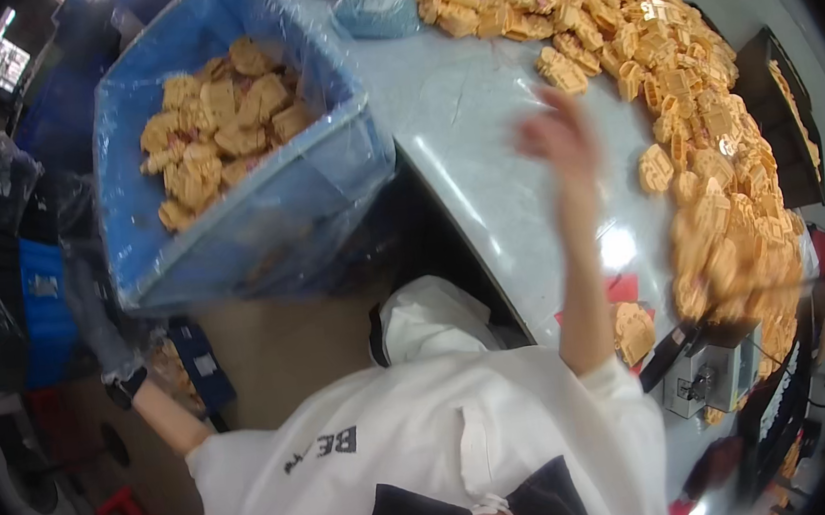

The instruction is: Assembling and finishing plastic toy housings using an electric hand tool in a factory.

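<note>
Right hand (556, 137) raised over grey tabletop (479, 120), motion-blurred, fingers look loosely spread and holding nothing, though blur makes it hard to be sure. Bare right forearm running up from white sleeve at lower centre-right. Just beyond fingertips, a lone orange plastic part (562, 69) on the tabletop, nearest piece to that hand, not touching. Behind and to the right, big heap of orange plastic parts (685, 78) curving along tabletop's far and right side, from top centre down to right edge. One more orange part (633, 330) lying near the right elbow, on a red sheet (622, 288) at tabletop's near edge. Left hand (104, 335) in dark grey glove, stretched out to lower left, set against lower-left corner of blue bin (258, 223); can't tell if gripping the bin or just resting, fingers closed or not unclear. Bin lined w/ clear plastic film, sitting left of the tabletop, tilted toward camera, holding a shallow layer of same orange parts (218, 127). Pale blue bag-like bundle (376, 8) on tabletop's far side, between bin and heap. Small grey machine (702, 378) below tabletop edge at lower right. White top w/ dark print filling lower centre.
</note>
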The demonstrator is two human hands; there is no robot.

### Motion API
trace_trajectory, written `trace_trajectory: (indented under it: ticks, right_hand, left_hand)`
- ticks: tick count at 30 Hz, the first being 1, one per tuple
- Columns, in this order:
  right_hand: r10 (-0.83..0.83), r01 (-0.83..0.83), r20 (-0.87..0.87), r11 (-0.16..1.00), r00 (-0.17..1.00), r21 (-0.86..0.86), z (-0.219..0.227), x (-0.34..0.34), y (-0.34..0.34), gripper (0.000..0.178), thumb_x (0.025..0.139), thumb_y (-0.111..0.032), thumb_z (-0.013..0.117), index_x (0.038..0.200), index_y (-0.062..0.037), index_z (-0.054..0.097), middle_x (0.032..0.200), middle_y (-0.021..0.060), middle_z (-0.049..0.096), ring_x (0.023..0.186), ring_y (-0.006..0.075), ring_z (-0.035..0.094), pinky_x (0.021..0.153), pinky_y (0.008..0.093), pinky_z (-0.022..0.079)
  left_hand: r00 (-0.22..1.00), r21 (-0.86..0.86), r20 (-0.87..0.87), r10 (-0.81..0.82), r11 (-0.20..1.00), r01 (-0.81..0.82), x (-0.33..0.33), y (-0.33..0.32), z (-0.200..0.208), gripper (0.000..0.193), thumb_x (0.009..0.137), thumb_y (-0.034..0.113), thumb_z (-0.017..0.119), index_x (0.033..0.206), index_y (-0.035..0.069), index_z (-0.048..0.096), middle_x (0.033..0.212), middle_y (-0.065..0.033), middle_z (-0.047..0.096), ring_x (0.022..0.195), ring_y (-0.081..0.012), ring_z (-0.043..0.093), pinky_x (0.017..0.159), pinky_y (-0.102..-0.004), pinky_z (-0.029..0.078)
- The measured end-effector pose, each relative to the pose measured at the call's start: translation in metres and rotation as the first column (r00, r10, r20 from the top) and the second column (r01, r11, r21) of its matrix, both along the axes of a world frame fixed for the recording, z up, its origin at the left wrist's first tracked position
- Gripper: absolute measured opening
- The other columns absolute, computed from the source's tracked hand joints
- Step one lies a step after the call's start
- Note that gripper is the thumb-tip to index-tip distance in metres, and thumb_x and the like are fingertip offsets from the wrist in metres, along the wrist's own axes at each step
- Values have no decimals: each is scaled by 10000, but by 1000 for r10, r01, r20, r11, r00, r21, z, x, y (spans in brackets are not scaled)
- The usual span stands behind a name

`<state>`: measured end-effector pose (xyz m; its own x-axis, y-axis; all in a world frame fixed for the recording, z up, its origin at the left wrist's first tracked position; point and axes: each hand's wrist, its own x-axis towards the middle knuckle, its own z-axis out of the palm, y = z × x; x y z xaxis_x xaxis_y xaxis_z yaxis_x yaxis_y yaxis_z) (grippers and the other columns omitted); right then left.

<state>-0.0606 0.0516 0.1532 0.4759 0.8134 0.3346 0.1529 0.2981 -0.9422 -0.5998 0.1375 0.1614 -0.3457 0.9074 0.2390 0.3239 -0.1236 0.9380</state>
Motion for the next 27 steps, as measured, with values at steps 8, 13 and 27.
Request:
trace_trajectory:
  ticks: [8, 13, 27]
  right_hand:
    - [290, -157, 329, 914, 899, -375, -34, -84, 179, 400, 579, -295, 714, 803, 25, 626, 818, 211, 639, 807, 350, 625, 719, 375, 495]
    - [438, -254, 365, 854, 821, -454, 9, -73, 227, 318, 548, -239, 687, 721, 25, 652, 766, 214, 638, 760, 319, 644, 699, 368, 510]
    - [472, -303, 590, 879, 655, -367, 126, -8, 209, 422, 646, -266, 649, 907, 64, 618, 875, 164, 626, 817, 233, 602, 716, 320, 472]
  left_hand:
    - [979, -235, -129, -158, 964, 124, -47, 41, -42, 419, 684, 96, 618, 1087, -2, 559, 962, -81, 597, 834, -183, 565, 779, -296, 454]
    - [992, -365, -19, -125, 925, 110, -50, 62, -14, 427, 615, 51, 556, 1038, -3, 552, 866, -87, 596, 735, -183, 556, 676, -276, 471]
    - [880, 67, -432, -200, 965, 252, 36, 16, -28, 305, 717, 44, 494, 1015, 3, 543, 932, -122, 583, 833, -213, 584, 779, -290, 475]
